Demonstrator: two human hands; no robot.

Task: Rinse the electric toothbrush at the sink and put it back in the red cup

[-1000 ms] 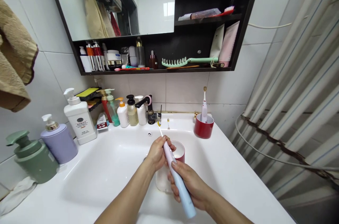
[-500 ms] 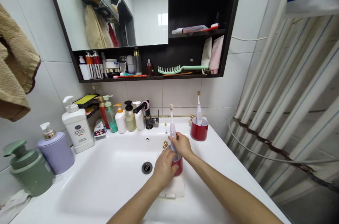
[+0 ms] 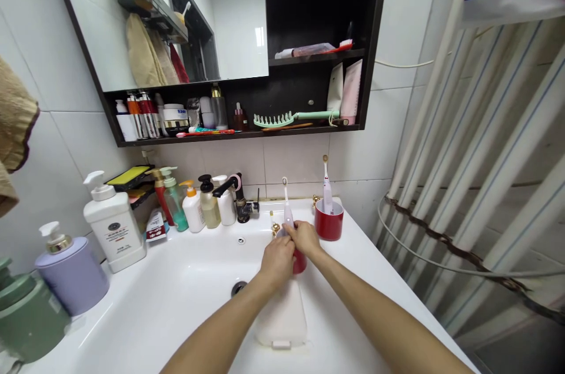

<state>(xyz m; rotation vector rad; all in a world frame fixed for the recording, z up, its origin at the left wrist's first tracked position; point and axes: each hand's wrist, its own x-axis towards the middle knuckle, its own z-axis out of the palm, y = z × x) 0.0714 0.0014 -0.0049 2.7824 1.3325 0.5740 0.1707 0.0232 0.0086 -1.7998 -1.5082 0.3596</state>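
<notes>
A red cup with a pale inside stands at the sink's right side, partly covered by my hands. My left hand is closed round the cup's near left side. My right hand grips a pale pink electric toothbrush, which stands upright in the cup with its head up. Under my left forearm and in front of the cup lies a whitish flat case. A second red cup stands behind to the right, holding another electric toothbrush.
The white sink has a black faucet at its back. Several pump bottles, including a white one, line the left and rear. Above hangs a dark cabinet with a mirror. Pipes run along the right.
My hands and the cup have moved a little away from me, uncovering more of the whitish case. The toothbrush sits lower behind my fingers. The view has shifted slightly.
</notes>
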